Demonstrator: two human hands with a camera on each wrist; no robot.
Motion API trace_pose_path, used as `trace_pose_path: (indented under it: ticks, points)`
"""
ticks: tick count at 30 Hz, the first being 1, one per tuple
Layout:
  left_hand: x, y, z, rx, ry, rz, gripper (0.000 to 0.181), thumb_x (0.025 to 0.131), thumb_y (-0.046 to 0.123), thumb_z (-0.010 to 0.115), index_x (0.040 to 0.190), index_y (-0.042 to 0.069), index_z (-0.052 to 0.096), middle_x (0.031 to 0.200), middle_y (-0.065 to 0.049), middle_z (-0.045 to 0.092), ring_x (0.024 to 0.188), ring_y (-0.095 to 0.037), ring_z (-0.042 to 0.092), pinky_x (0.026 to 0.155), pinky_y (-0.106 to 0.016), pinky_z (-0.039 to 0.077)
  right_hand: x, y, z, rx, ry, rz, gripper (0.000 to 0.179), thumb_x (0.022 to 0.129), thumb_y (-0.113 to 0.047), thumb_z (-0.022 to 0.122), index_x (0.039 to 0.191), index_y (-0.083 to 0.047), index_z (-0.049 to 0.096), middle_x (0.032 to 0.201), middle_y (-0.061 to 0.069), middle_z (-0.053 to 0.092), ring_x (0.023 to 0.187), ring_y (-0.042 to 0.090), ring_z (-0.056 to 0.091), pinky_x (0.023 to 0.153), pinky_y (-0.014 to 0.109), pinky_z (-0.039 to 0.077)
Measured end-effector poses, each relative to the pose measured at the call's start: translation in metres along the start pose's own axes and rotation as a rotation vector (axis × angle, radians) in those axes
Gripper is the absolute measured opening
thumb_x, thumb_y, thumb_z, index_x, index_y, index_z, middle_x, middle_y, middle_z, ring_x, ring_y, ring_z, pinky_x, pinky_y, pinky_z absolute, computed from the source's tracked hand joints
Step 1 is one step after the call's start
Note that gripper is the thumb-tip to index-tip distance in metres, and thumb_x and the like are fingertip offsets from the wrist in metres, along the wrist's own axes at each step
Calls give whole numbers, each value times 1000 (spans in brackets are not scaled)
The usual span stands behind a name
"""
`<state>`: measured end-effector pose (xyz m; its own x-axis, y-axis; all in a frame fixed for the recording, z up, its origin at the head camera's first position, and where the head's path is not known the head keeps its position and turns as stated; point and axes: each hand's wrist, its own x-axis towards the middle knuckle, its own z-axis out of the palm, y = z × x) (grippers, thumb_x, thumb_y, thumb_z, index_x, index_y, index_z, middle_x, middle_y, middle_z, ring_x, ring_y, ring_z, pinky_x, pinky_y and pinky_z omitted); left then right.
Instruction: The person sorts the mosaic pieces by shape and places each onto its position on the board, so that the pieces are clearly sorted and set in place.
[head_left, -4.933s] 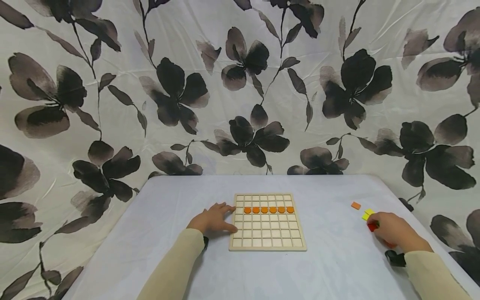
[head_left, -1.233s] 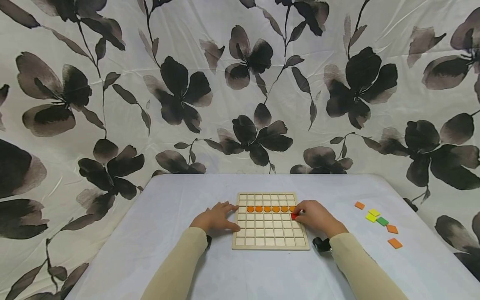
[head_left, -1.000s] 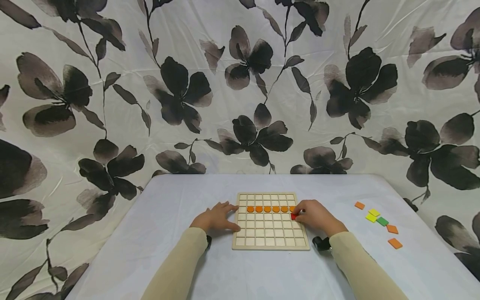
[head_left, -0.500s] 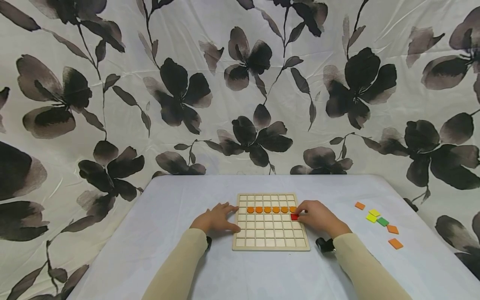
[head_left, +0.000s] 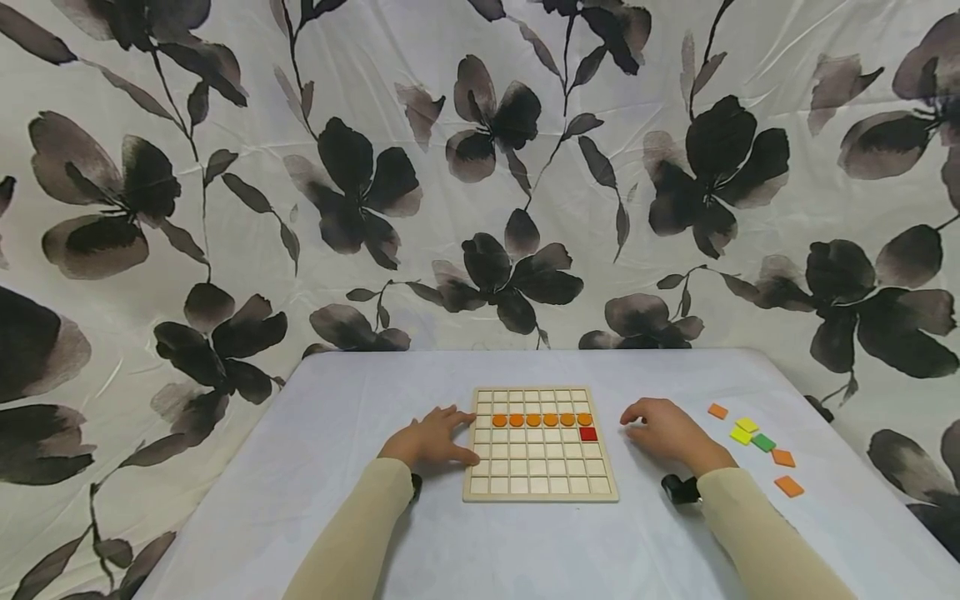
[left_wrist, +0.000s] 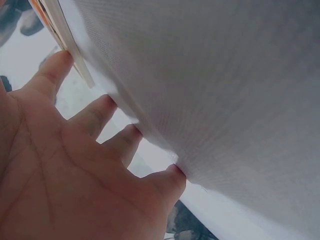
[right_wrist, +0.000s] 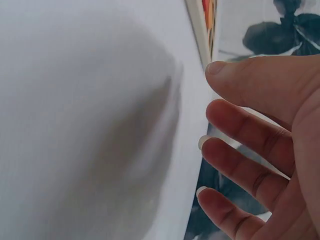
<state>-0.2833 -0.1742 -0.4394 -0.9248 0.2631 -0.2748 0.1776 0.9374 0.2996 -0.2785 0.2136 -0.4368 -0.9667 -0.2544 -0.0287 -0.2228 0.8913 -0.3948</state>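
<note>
A pale wooden grid board (head_left: pixel 525 484) lies on the white table. One of its upper rows bears several orange round discs (head_left: pixel 533 421), and a red square tile (head_left: pixel 588 434) sits in the rightmost column just below them. My left hand (head_left: pixel 427 439) is at the board's left edge, thumb and a fingertip touching the rim, the other fingers spread on the cloth in the left wrist view. To the right of the board, my right hand (head_left: pixel 667 431) hovers over the cloth with nothing in it. Its fingers (right_wrist: pixel 245 167) are loosely bent and apart from the thumb.
Loose square tiles lie on the right side of the table: two yellow tiles (head_left: pixel 742 433), a green tile (head_left: pixel 763 442) and several orange ones, such as the nearest orange tile (head_left: pixel 789 487). A floral cloth (head_left: pixel 495 167) hangs behind the table.
My right hand took a red tile from the loose tiles and set it on the board's right column. It has now let go and drawn back rightward. My left hand stays put.
</note>
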Motion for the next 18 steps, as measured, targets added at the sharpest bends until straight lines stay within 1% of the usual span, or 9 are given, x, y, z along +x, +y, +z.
trace_pose_path:
  ticks: [10, 13, 18]
  points:
    - [-3, 3, -1, -9, 6, -21, 81, 77, 56, 73, 146, 25, 44, 158, -10, 31, 148, -36, 21, 113, -69, 18, -12, 28, -14, -42, 6, 36, 19, 89, -16, 67, 107, -11, 71, 109, 9, 67, 103, 30, 60, 89, 51, 50]
    - [-3, 2, -1, -4, -1, -20, 81, 78, 56, 72, 147, 24, 43, 159, -9, 30, 149, -36, 20, 114, -68, 17, -18, 35, -20, -55, 17, 31, 20, 89, -14, 66, 107, -9, 70, 111, 14, 67, 105, 36, 60, 89, 53, 50]
    - [-2, 1, -1, 3, -3, -12, 82, 78, 58, 72, 147, 25, 43, 159, -9, 30, 149, -35, 20, 114, -68, 18, -28, 49, -26, -71, 58, 14, 22, 88, -12, 63, 107, -6, 70, 116, 22, 65, 113, 45, 57, 93, 58, 47]
